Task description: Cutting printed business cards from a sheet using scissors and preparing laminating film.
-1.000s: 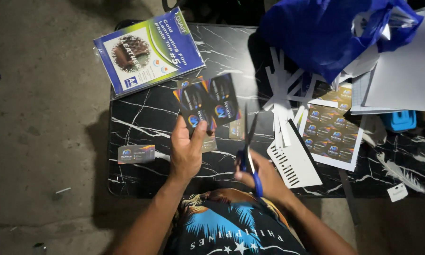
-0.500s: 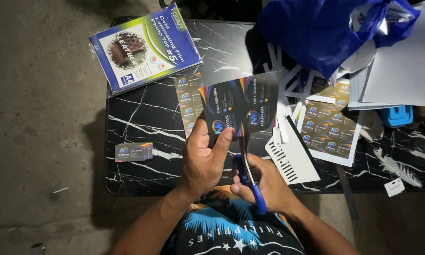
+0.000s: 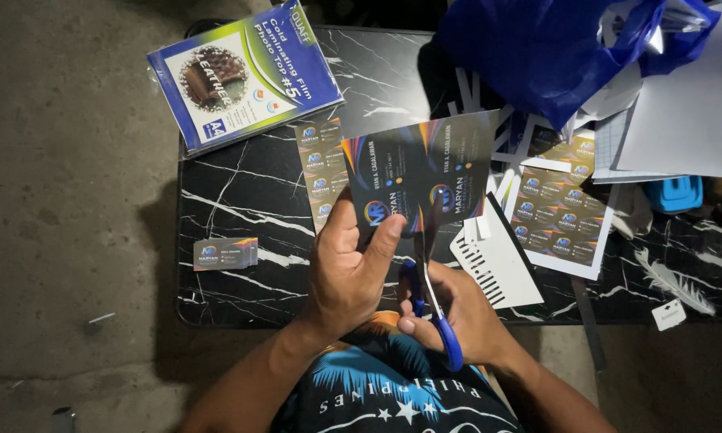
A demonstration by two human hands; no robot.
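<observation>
Left hand [image 3: 346, 269]: fingers and thumb clamped on the lower left edge of the printed card sheet [image 3: 425, 172], holding it raised above the black marble-pattern table [image 3: 240, 200].
Right hand [image 3: 457, 313]: fingers closed through the handles of the blue scissors [image 3: 431, 297]; blades point up into the sheet's lower edge.
Step in hand: judged as cutting the sheet between two card prints.
Next move calls for: a steady sheet and blades kept true along the gap.
Nearby: finished card stack [image 3: 225, 253] left, uncut card sheet [image 3: 561, 212] right, laminating film pack [image 3: 244, 74] at the table's far corner.
</observation>
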